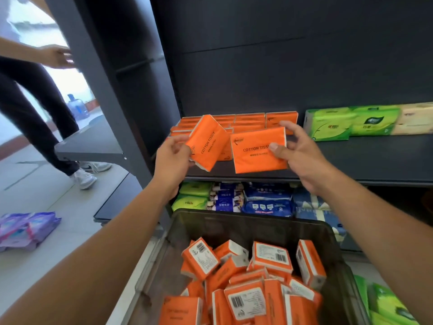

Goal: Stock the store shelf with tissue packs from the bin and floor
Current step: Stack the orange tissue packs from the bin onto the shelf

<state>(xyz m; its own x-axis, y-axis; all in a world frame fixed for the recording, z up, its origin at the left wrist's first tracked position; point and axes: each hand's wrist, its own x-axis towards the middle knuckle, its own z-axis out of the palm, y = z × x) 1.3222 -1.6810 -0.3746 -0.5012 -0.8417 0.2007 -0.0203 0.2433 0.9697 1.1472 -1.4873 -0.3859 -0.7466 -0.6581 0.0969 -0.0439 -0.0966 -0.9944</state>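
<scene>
Two orange packs, each printed "COTTON TISSUE" in black, hung over the front of the shelf. The left hand gripped the left pack by its lower end with curled fingers, its long axis slanting up and right. The right hand pinched the right pack at its right edge, thumb in front, long axis nearly level.

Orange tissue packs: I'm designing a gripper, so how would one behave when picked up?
Probably light: the right hand pinches an orange pack by one edge. Likely soft, since its wrapper looks creased. Flat sides suggest it won't roll.
</scene>
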